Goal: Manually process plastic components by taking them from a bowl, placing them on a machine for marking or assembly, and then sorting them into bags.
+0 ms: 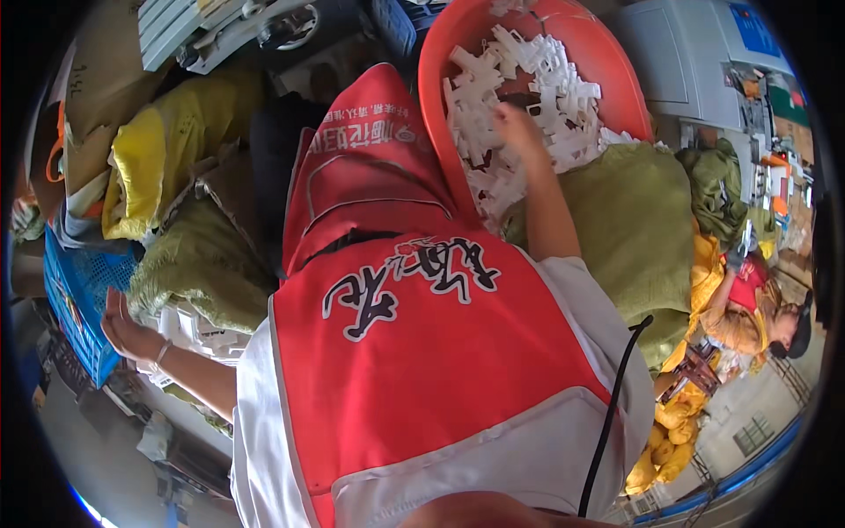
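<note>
My right hand [519, 130] is inside a red plastic tub [429, 88], among many loose white plastic pieces [563, 84]. Its fingers are bent together, and whatever they may hold is hidden. On the far left, my left hand [130, 331] is stretched out beside a blue plastic basket [81, 304]. The fingers of that hand are apart, with nothing visible in them. Below and beside its wrist lie more white pieces [198, 327], partly covered by a green woven sack [202, 264]. I wear a red apron [422, 352] over a light shirt.
A full green woven sack [629, 229] stands against the tub on the right. To the left are a yellow sack [158, 158] and cardboard [106, 97]. A grey machine [651, 62] stands at the upper right. Another person [748, 308] sits at the far right near yellow sacks [669, 444].
</note>
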The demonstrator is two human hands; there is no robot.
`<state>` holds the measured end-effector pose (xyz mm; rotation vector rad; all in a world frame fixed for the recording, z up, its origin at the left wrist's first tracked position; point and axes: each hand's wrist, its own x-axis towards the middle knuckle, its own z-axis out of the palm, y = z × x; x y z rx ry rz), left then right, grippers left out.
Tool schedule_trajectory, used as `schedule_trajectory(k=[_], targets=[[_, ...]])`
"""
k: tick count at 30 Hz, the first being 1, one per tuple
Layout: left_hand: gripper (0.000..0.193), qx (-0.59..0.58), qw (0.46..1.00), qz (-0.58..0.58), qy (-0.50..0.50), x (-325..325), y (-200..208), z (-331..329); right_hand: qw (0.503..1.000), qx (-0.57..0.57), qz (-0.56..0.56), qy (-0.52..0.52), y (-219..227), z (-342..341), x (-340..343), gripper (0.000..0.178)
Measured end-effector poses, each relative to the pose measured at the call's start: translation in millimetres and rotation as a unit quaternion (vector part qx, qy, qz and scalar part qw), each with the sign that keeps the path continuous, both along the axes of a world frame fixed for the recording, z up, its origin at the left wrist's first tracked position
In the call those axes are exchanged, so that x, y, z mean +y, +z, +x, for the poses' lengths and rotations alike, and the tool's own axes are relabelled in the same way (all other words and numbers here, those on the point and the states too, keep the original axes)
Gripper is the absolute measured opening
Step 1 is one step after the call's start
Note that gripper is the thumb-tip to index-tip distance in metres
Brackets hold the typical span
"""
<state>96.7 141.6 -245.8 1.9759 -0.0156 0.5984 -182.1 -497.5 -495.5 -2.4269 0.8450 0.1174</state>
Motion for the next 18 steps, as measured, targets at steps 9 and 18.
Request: schedule_trajectory(k=[9, 18], targets=[[0.017, 0.066, 0.990, 0.043, -0.119, -71, -18, 18, 0.985, 0.119, -0.090, 0.090, -7, -19, 38, 0.058], [0.019, 0.095, 0.983, -0.012, -0.155, -103, -22, 26, 0.982, 0.041, -0.157, 0.096, -4, 16, 39, 0.056]])
